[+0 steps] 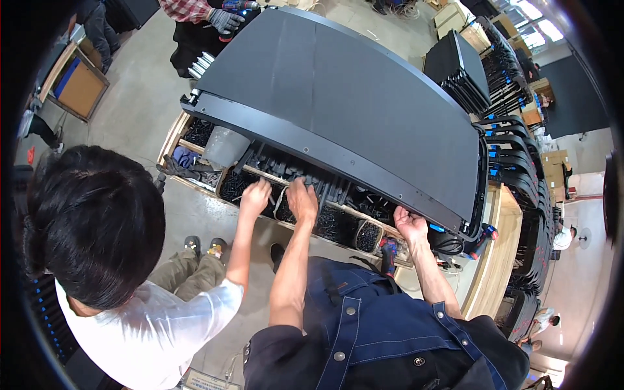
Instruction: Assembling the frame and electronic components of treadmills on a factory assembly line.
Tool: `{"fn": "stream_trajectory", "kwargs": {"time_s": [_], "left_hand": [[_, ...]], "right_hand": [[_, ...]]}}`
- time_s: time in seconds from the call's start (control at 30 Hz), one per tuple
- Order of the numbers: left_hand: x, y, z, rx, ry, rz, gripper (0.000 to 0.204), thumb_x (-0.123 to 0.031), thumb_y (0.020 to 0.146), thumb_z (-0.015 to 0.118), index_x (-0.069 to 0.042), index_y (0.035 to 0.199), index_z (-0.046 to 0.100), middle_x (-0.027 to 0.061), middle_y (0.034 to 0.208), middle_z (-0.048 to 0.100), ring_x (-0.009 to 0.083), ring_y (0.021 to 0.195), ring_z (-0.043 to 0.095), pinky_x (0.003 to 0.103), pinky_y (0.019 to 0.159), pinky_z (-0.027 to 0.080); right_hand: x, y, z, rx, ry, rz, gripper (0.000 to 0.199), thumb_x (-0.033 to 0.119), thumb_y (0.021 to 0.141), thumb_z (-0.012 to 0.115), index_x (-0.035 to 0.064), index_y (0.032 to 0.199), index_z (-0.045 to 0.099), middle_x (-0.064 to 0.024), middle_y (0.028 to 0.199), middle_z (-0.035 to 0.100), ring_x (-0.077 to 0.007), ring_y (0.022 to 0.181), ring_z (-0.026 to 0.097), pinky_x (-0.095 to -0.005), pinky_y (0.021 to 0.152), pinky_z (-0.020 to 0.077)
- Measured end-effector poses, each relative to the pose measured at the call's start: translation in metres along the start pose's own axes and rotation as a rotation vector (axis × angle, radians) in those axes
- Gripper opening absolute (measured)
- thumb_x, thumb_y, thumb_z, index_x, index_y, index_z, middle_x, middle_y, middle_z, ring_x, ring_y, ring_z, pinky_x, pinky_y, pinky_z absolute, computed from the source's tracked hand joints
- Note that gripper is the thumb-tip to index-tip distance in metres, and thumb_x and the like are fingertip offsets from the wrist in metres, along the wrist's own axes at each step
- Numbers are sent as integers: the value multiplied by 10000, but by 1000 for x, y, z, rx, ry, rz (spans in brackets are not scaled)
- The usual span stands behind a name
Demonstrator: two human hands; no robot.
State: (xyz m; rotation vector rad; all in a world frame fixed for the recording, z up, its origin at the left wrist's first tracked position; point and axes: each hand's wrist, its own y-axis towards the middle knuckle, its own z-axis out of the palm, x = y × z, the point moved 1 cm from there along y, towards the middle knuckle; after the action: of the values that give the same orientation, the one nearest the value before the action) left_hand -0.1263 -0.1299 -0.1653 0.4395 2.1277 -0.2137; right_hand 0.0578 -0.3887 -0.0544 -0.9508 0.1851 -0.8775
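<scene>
A large black flat panel (351, 97) lies over a wooden workbench, its black frame edge (325, 153) facing me. My left hand (302, 199) reaches down into a wooden tray compartment full of black screws (335, 224); its fingertips are hidden among them. At the panel's near right edge, my right hand (411, 225) grips the frame from beneath. A co-worker in a white shirt stands at my left, one hand (255, 196) in the neighbouring screw compartment.
The wooden tray rim (175, 133) holds a grey bucket (225, 146) and loose black parts. A small cup of screws (368, 236) and a power tool (484, 234) sit by my right hand. Stacked black frames (513, 162) line the right. A gloved person (224, 19) stands beyond the panel.
</scene>
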Motion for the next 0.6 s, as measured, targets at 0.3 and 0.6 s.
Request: {"fn": "stream_trajectory", "kwargs": {"time_s": [0.3, 0.6], "left_hand": [[0, 31, 18, 78, 395, 444, 395, -80, 811, 647, -103, 1205, 641, 135, 1186, 560, 331, 1071, 551, 451, 834, 510], [-23, 33, 32, 136, 310, 331, 318, -230, 818, 758, -22, 1044, 678, 155, 1208, 555, 376, 1090, 546, 500, 812, 535]], "right_hand": [[9, -5, -5, 45, -51, 5, 263, 212, 992, 477, 59, 1014, 689, -125, 1043, 745, -294, 989, 713, -477, 884, 554], [19, -6, -10, 108, -78, 22, 262, 152, 995, 448, 22, 1026, 673, -153, 1048, 731, -316, 982, 703, -484, 894, 554]]}}
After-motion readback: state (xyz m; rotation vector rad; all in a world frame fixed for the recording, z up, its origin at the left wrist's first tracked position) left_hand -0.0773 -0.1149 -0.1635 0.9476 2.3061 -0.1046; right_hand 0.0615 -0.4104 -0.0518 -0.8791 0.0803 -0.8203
